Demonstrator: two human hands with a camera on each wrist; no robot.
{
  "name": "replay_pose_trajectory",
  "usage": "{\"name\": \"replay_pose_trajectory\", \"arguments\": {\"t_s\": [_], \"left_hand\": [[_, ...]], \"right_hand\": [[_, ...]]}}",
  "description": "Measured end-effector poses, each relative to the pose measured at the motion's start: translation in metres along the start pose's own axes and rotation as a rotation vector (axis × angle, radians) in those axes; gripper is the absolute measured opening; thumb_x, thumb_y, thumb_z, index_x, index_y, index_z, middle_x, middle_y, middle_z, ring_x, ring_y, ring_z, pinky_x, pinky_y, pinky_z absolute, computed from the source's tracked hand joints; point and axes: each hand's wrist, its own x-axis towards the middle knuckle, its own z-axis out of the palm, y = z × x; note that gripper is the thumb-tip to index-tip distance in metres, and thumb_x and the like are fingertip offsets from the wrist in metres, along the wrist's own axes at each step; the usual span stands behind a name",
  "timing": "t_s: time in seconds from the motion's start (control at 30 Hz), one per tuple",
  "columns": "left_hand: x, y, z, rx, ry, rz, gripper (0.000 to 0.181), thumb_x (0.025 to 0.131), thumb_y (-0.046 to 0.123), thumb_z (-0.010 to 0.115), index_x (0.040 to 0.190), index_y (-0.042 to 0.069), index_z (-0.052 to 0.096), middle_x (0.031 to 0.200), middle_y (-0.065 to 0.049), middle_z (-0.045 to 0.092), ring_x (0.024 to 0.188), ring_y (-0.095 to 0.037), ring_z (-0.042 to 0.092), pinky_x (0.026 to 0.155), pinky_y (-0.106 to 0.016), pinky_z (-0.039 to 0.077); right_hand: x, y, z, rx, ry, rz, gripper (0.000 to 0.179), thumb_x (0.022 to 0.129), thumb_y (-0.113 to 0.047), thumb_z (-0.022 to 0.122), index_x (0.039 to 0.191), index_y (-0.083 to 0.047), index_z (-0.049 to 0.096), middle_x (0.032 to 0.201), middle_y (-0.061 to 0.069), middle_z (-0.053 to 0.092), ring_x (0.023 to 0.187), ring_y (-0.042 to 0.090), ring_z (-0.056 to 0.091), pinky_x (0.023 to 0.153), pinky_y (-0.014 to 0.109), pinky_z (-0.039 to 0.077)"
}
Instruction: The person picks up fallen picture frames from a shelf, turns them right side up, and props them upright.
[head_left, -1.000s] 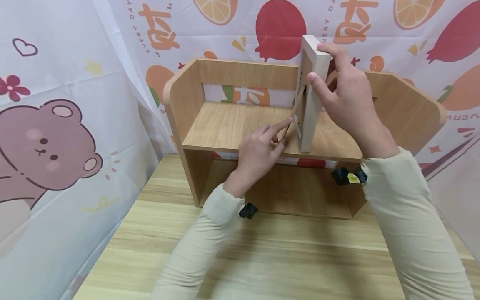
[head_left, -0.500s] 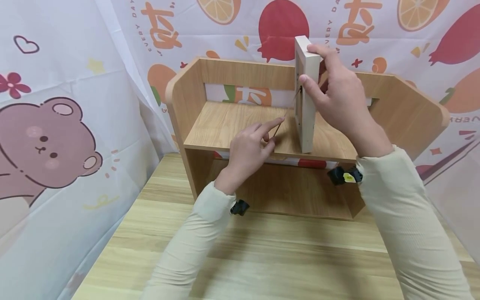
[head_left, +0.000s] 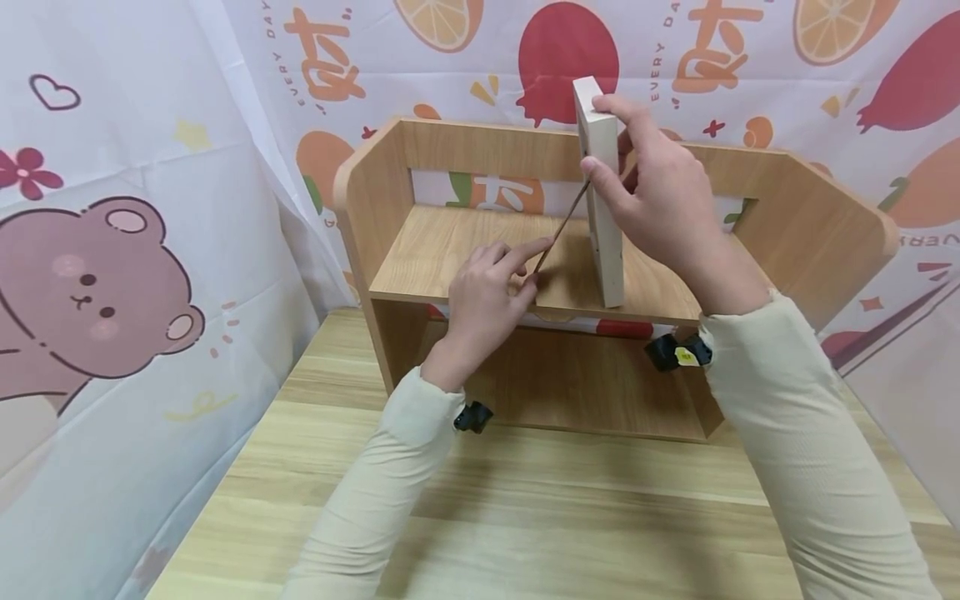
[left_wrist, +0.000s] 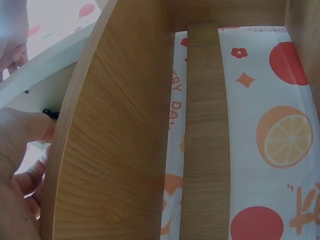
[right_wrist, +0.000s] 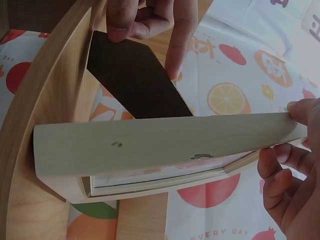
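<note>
A pale wooden picture frame [head_left: 606,225] stands on edge on the upper shelf, nearly upright. Its dark back stand [right_wrist: 135,75] is swung out from the back, and in the head view the stand [head_left: 567,219] appears as a thin slanted strip. My left hand [head_left: 486,293] pinches the free end of the stand between thumb and fingers. With thumb and fingertips, my right hand [head_left: 663,183] grips the frame's upper near corner. The right wrist view shows the frame's side and part of its glazed front; most of the picture is hidden.
A two-tier wooden desktop shelf [head_left: 371,208] with raised side panels stands on a wood-grain table [head_left: 600,517]. Behind it hangs a fruit-print cloth [head_left: 472,83]; a bear-print cloth [head_left: 225,167] hangs at the left.
The frame's top has tilted and moved left with my right hand. My left hand has drawn left, and the stand now sits farther out from the frame's back.
</note>
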Motion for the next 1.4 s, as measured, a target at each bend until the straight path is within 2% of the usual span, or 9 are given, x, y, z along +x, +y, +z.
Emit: {"name": "replay_pose_trajectory", "arguments": {"t_s": [0.33,0.63,0.87,1.1,1.4], "left_hand": [[-0.002,-0.002,-0.004,-0.028,-0.018,-0.035,0.039,0.083,0.011,0.070,0.119,0.026,0.068,0.078,-0.002,0.062,0.080,-0.022,0.057,0.060,-0.033,0.043],[0.002,-0.003,-0.003,-0.077,-0.037,-0.079,0.029,0.089,0.018,0.066,0.117,0.026,0.070,0.079,-0.002,0.064,0.079,-0.020,0.056,0.055,-0.028,0.040],[0.005,-0.004,-0.008,-0.150,-0.105,-0.165,0.028,0.091,0.021,0.067,0.118,0.028,0.070,0.083,-0.001,0.064,0.078,-0.017,0.054,0.055,-0.026,0.039],[0.009,-0.004,-0.013,-0.215,-0.175,-0.256,0.028,0.091,0.024,0.065,0.118,0.030,0.069,0.087,0.003,0.063,0.081,-0.015,0.052,0.058,-0.027,0.039],[0.014,-0.006,-0.015,-0.263,-0.222,-0.344,0.029,0.091,0.023,0.064,0.118,0.033,0.069,0.089,0.005,0.062,0.073,-0.013,0.048,0.051,-0.026,0.032]], "right_hand": [[0.002,0.000,0.004,0.039,-0.001,-0.006,0.050,0.099,-0.033,0.051,0.145,-0.020,0.037,0.095,0.015,0.057,0.074,0.025,0.057,0.068,0.034,0.043],[0.003,0.007,0.003,0.118,-0.006,-0.072,0.042,0.102,-0.025,0.043,0.144,-0.018,0.038,0.095,0.020,0.060,0.073,0.029,0.059,0.072,0.037,0.047],[0.006,0.006,0.004,0.123,-0.004,-0.082,0.040,0.102,-0.027,0.044,0.142,-0.019,0.041,0.089,0.014,0.060,0.064,0.019,0.050,0.062,0.023,0.037],[0.007,0.004,0.005,0.124,-0.022,-0.038,0.041,0.101,-0.028,0.046,0.141,-0.019,0.042,0.086,0.012,0.054,0.060,0.021,0.046,0.059,0.022,0.036],[0.011,0.002,0.005,0.134,-0.030,-0.009,0.038,0.101,-0.029,0.046,0.138,-0.021,0.044,0.083,0.007,0.053,0.052,0.015,0.045,0.054,0.021,0.036]]}}
